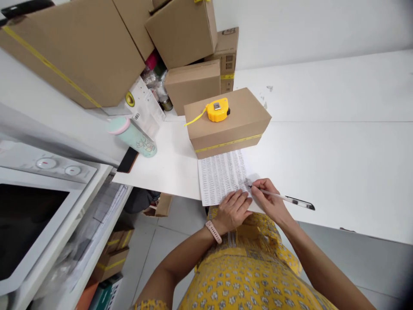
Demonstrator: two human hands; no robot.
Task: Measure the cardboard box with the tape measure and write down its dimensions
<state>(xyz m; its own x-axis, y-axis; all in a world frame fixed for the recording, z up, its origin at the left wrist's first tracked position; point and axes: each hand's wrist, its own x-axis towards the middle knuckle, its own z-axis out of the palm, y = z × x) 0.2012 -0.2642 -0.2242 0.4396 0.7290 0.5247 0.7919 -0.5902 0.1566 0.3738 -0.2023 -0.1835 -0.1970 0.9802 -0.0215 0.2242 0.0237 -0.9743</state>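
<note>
My right hand (269,200) is closed round a pen (290,199), its tip down at the right edge of a printed sheet (217,178). The sheet carries columns of small dark text. Flat across the sheet's lower edge lies my left hand (234,211), fingers stretched out, holding nothing. Just beyond the paper stands a closed cardboard box (229,125) with yellow tape along its near side, touching or covering the sheet's far edge. On top of that box rests a yellow tape measure (218,110), a short length of its blade pulled out to the left.
A mint-green tumbler (134,137) and a dark flat object (128,160) are at the table's left end. Cardboard boxes (193,82) are stacked behind. The white table (338,172) stretches right. A microwave (38,206) sits on a shelf at left.
</note>
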